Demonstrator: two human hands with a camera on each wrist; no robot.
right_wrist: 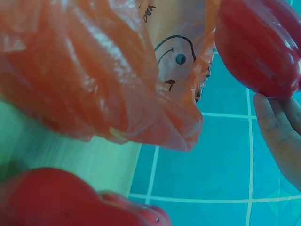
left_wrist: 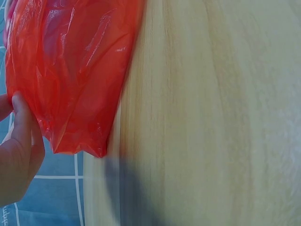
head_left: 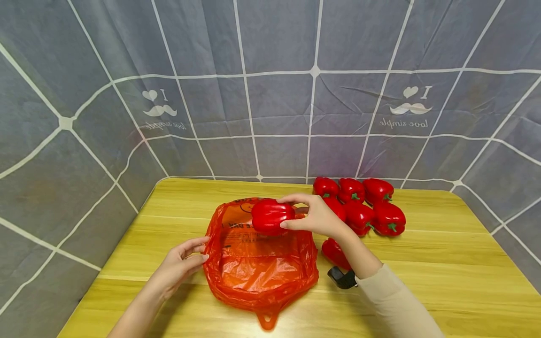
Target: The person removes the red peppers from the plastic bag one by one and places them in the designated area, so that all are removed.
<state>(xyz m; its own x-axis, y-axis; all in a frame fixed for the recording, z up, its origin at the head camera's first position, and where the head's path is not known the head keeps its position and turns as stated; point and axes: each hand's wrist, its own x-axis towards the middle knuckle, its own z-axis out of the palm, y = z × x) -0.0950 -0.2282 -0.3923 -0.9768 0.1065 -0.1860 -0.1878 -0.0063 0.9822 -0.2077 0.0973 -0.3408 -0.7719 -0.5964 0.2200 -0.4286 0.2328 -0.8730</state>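
Note:
A red plastic bag (head_left: 253,298) lies spread on the table with its mouth facing up; dark print shows on its inside. My left hand (head_left: 181,263) touches the bag's left side with thumb and fingertips, a gap between them. In the left wrist view, the thumb lies against the bag's wall (left_wrist: 75,80). Above the far part of the bag's mouth, my right hand (head_left: 314,216) holds a red bell pepper (head_left: 270,216) between thumb and fingers. The right wrist view shows this pepper (right_wrist: 258,47) beside the bag (right_wrist: 70,94).
Several red bell peppers (head_left: 359,216) with green stems lie grouped at the back right of the wooden table (head_left: 444,272). Another pepper (head_left: 335,253) lies nearer, partly hidden by my right forearm. A grey curtain (head_left: 279,108) with white lines hangs behind the table.

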